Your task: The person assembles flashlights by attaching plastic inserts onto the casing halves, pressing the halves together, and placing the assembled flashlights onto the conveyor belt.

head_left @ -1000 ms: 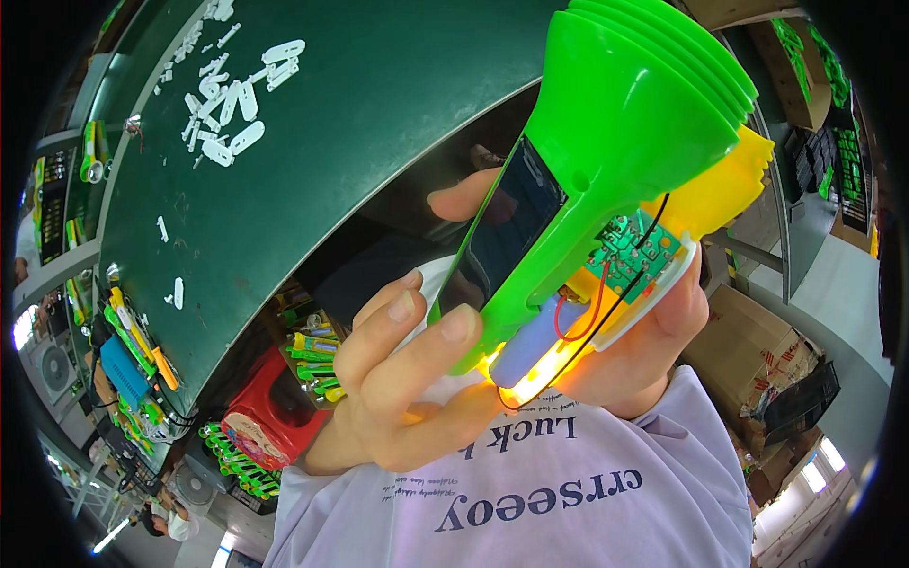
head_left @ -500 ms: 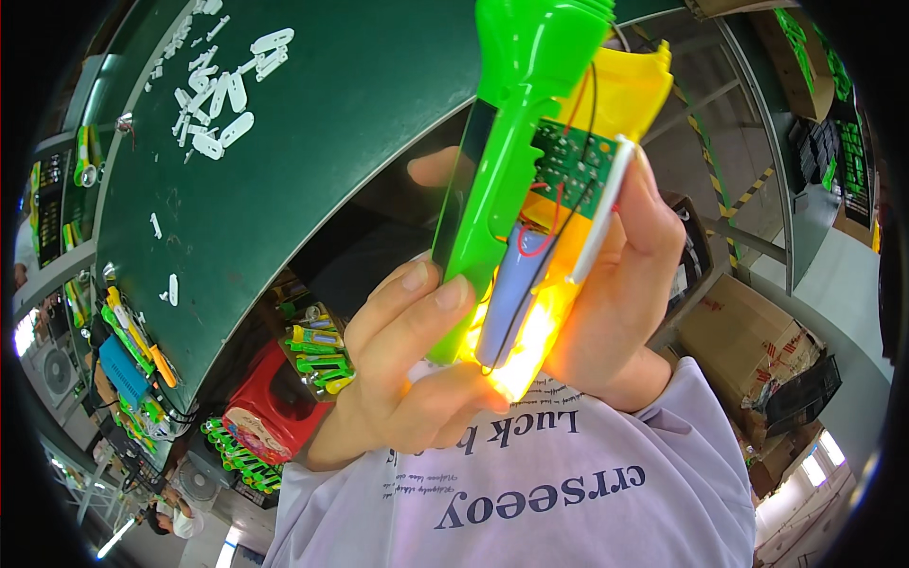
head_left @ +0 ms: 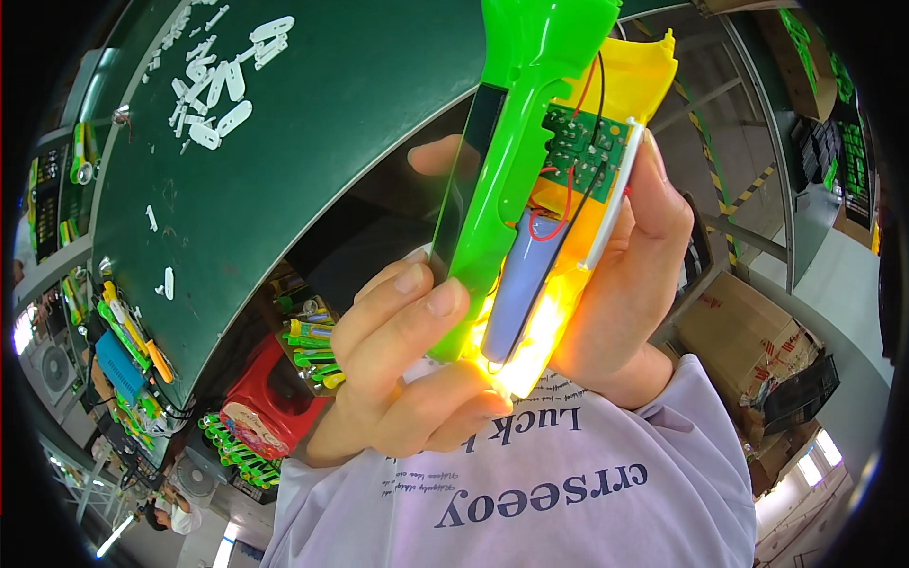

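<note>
An opened flashlight is held up in front of my chest, its green shell half (head_left: 492,170) parted from the yellow shell half (head_left: 636,76). Between them show a green circuit board (head_left: 585,151), red and black wires and a purple-blue battery (head_left: 519,275). Bright yellow light glows at the lower end. My left hand (head_left: 398,350) is closed around the lower end of the green half, fingertips on its side. My right hand (head_left: 634,246) grips the yellow half along a white strip (head_left: 614,204); some of its fingers are hidden behind. A fingertip pokes out beyond the green half.
White plastic parts (head_left: 227,85) lie scattered on the green table (head_left: 312,123). A red stool (head_left: 270,398) stands at the lower left near several green-yellow flashlights (head_left: 317,346). Cardboard boxes (head_left: 739,331) sit at the right. A distant person (head_left: 180,511) is at lower left.
The flashlight has tilted slightly and shifted a little to the right, with more of the circuit board facing me. Both hands keep their hold.
</note>
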A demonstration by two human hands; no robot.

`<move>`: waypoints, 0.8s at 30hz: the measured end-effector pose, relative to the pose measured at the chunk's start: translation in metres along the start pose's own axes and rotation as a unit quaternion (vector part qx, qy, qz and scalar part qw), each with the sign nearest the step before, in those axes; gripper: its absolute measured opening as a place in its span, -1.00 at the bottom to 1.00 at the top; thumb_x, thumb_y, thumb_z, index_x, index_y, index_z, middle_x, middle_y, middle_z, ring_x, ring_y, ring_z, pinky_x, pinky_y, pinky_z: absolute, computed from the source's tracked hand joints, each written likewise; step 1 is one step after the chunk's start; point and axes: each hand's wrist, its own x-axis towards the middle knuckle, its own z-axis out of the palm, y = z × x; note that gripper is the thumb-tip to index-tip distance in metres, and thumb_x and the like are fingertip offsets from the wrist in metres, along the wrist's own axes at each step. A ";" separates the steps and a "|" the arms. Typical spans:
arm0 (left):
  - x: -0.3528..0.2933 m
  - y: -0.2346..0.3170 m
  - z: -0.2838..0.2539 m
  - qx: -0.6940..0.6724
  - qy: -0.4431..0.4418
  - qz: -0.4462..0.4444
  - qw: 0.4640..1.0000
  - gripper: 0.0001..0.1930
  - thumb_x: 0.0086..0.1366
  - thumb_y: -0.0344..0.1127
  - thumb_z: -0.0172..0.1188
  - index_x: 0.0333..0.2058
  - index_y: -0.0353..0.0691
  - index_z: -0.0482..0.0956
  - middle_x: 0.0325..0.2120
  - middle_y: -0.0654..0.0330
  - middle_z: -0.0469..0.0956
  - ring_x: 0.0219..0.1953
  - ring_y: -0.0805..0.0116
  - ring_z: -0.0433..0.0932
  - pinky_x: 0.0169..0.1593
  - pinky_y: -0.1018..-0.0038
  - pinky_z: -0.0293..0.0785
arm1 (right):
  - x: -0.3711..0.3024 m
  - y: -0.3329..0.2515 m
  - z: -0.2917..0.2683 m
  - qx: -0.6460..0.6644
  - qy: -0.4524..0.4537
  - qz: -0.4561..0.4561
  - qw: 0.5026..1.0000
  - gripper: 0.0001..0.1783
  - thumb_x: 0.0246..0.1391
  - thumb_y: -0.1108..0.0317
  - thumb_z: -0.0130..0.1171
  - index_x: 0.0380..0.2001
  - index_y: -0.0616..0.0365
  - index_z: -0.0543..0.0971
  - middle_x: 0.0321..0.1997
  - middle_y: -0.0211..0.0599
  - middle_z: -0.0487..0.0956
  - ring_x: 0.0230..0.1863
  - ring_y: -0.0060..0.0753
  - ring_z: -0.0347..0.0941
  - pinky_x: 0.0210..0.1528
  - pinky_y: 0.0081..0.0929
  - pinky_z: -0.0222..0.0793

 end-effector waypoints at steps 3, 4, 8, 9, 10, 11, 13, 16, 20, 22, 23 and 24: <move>-0.003 0.003 -0.001 -0.003 0.004 -0.023 1.000 -0.71 0.31 -0.01 0.15 -0.29 -0.13 0.51 0.17 -0.22 0.17 0.28 -0.20 0.15 0.06 0.02 0.53 | 0.001 0.005 -0.004 0.108 -0.014 -0.015 0.994 -0.31 0.29 -0.16 -0.40 0.11 0.23 0.35 0.01 0.31 0.48 -0.25 -0.20 0.57 -0.22 -0.35 0.55; -0.002 0.001 -0.001 -0.003 0.005 -0.023 1.000 -0.71 0.31 -0.01 0.15 -0.29 -0.13 0.51 0.17 -0.22 0.17 0.28 -0.20 0.15 0.06 0.02 0.53 | 0.001 0.006 -0.005 0.108 -0.014 -0.014 0.994 -0.31 0.29 -0.16 -0.40 0.11 0.23 0.35 0.01 0.31 0.48 -0.25 -0.20 0.57 -0.22 -0.35 0.55; 0.002 -0.003 0.009 0.007 0.059 0.028 0.998 -0.82 0.19 -0.16 0.27 -0.28 -0.05 0.56 0.03 -0.13 0.34 0.17 -0.09 0.27 0.01 0.10 0.55 | 0.001 0.001 -0.006 0.083 -0.033 0.011 0.996 -0.35 0.25 -0.14 -0.28 0.07 0.23 0.36 -0.04 0.14 0.51 -0.23 -0.25 0.54 -0.19 -0.35 0.51; 0.003 -0.001 0.014 0.015 0.124 0.023 0.992 -0.80 0.08 -0.24 0.34 -0.29 -0.03 0.58 -0.11 -0.07 0.50 0.05 -0.01 0.40 -0.03 0.17 0.55 | 0.001 0.000 -0.006 0.071 -0.043 0.027 0.996 -0.40 0.20 -0.10 -0.16 0.05 0.20 0.35 -0.10 0.00 0.53 -0.20 -0.31 0.50 -0.15 -0.35 0.48; 0.004 0.001 0.014 0.016 0.124 0.023 0.992 -0.80 0.08 -0.24 0.34 -0.29 -0.03 0.58 -0.11 -0.07 0.50 0.05 -0.01 0.40 -0.03 0.17 0.55 | 0.000 0.000 -0.006 0.071 -0.044 0.027 0.996 -0.40 0.20 -0.10 -0.16 0.05 0.20 0.35 -0.10 0.00 0.53 -0.20 -0.31 0.50 -0.15 -0.35 0.48; 0.006 0.004 0.013 0.010 0.122 0.017 0.992 -0.79 0.05 -0.28 0.35 -0.30 0.01 0.60 -0.12 -0.01 0.51 0.06 0.02 0.39 -0.03 0.18 0.55 | 0.000 0.001 -0.006 0.102 -0.041 0.025 0.994 -0.33 0.24 -0.15 -0.29 0.07 0.24 0.37 -0.03 0.12 0.51 -0.21 -0.24 0.55 -0.19 -0.32 0.54; 0.008 0.008 0.011 0.005 0.121 0.011 0.993 -0.78 0.02 -0.32 0.36 -0.30 0.05 0.61 -0.12 0.05 0.52 0.07 0.05 0.38 -0.03 0.18 0.55 | 0.000 0.004 -0.008 0.133 -0.038 0.023 0.990 -0.25 0.28 -0.21 -0.41 0.10 0.28 0.38 0.03 0.24 0.49 -0.21 -0.17 0.59 -0.23 -0.28 0.59; 0.008 0.009 0.003 0.032 0.105 0.009 0.994 -0.78 0.00 -0.35 0.36 -0.34 0.11 0.64 -0.11 0.20 0.53 0.09 0.16 0.37 -0.01 0.18 0.54 | 0.000 0.004 -0.012 0.126 -0.056 0.020 0.990 -0.23 0.27 -0.23 -0.41 0.12 0.27 0.37 0.05 0.26 0.47 -0.19 -0.14 0.59 -0.22 -0.25 0.61; 0.005 0.008 -0.012 0.092 -0.037 0.055 0.994 -0.72 0.10 -0.28 0.32 -0.24 0.37 0.59 0.07 0.06 0.28 0.21 0.05 0.22 0.05 0.14 0.55 | -0.003 0.002 -0.011 0.104 -0.055 0.041 0.992 -0.40 0.20 -0.10 -0.12 0.08 0.18 0.32 -0.01 0.13 0.49 -0.15 -0.23 0.50 -0.12 -0.29 0.48; 0.004 0.009 -0.010 0.100 -0.030 0.052 0.993 -0.74 0.10 -0.27 0.32 -0.25 0.33 0.60 0.05 0.08 0.30 0.19 0.07 0.24 0.03 0.14 0.55 | -0.004 0.002 -0.011 0.107 -0.054 0.038 0.992 -0.40 0.20 -0.09 -0.12 0.09 0.18 0.32 0.00 0.15 0.49 -0.14 -0.22 0.50 -0.11 -0.29 0.47; 0.002 0.008 -0.008 0.094 -0.026 0.057 0.994 -0.77 0.09 -0.24 0.34 -0.27 0.30 0.61 0.02 0.09 0.33 0.18 0.08 0.24 0.02 0.15 0.56 | -0.004 0.001 -0.012 0.111 -0.053 0.043 0.991 -0.40 0.21 -0.09 -0.12 0.09 0.18 0.32 0.00 0.16 0.49 -0.14 -0.22 0.50 -0.10 -0.30 0.46; 0.001 0.007 -0.007 0.089 -0.021 0.062 0.994 -0.80 0.08 -0.22 0.35 -0.29 0.26 0.62 0.00 0.10 0.35 0.16 0.09 0.25 0.00 0.16 0.56 | -0.004 0.001 -0.012 0.115 -0.052 0.048 0.991 -0.41 0.21 -0.08 -0.11 0.09 0.18 0.31 0.00 0.17 0.48 -0.13 -0.22 0.49 -0.10 -0.31 0.45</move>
